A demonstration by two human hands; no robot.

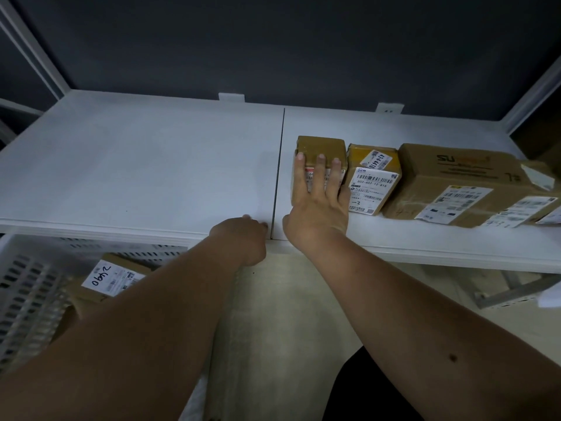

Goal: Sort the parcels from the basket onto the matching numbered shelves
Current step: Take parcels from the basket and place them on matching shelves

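A white shelf (136, 165) runs across the view. On its right half stands a row of brown cardboard parcels. My right hand (318, 205) lies flat, fingers spread, on top of the leftmost small parcel (321, 147). Beside it sits a second small parcel (372, 177) with a white barcode label, then a larger box (449, 177). My left hand (243, 238) is curled at the shelf's front edge, fingers closed, with nothing seen in it. Below left, a white slotted basket (27, 287) holds a parcel (112, 278) marked 2490.
A seam (279, 171) splits the shelf into two boards. White uprights frame both ends against a dark wall. Pale floor shows below the shelf, with a grey metal rail (510, 293) at lower right. More labelled parcels run off the right edge.
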